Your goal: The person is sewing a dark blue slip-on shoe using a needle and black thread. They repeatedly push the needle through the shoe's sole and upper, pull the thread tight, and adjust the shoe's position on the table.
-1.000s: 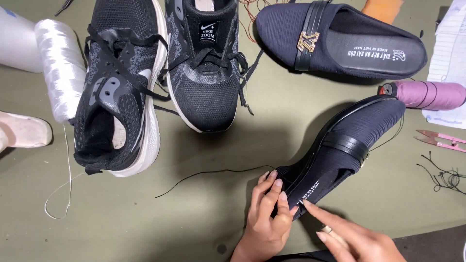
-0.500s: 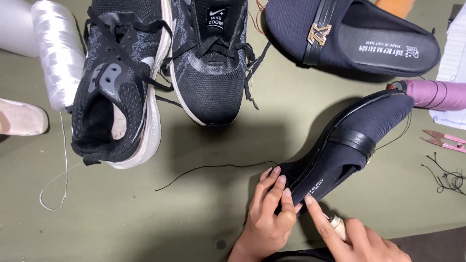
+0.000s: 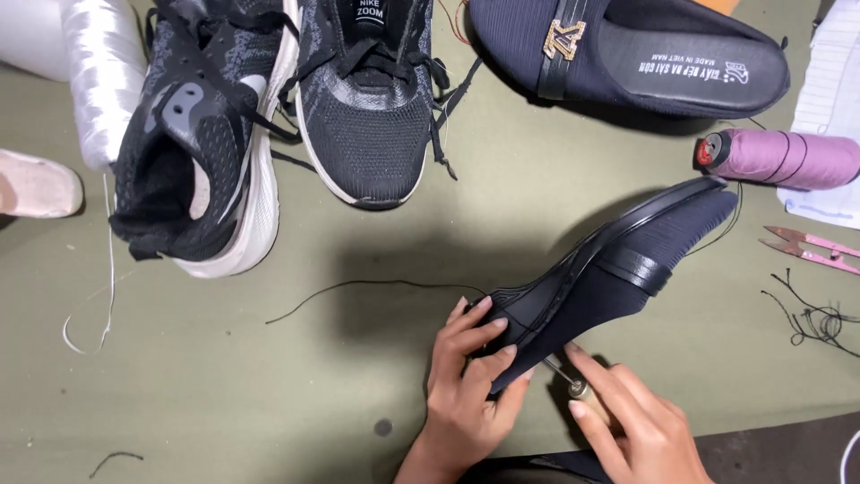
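My left hand (image 3: 470,376) grips the heel end of a dark navy slip-on shoe (image 3: 618,260), which is tilted on its side with the sole edge turned up. My right hand (image 3: 632,421) holds a small awl (image 3: 564,378) with a metal tip and wooden handle, its point pressed against the shoe's side near the heel. A loose black thread (image 3: 367,289) trails left from the heel across the table. The matching navy slip-on (image 3: 627,58) with a gold buckle lies at the top right.
Two black knit sneakers (image 3: 202,134) (image 3: 367,99) lie at the top left. A white thread cone (image 3: 103,76) and a pale shoe tip (image 3: 36,184) are at the left edge. A purple thread spool (image 3: 779,157), pink snips (image 3: 811,246) and black thread scraps (image 3: 820,318) are at the right.
The shoe has been rolled further onto its side, its sole edge now up. My right hand has brought the awl in against the heel side. The view has shifted slightly downward.
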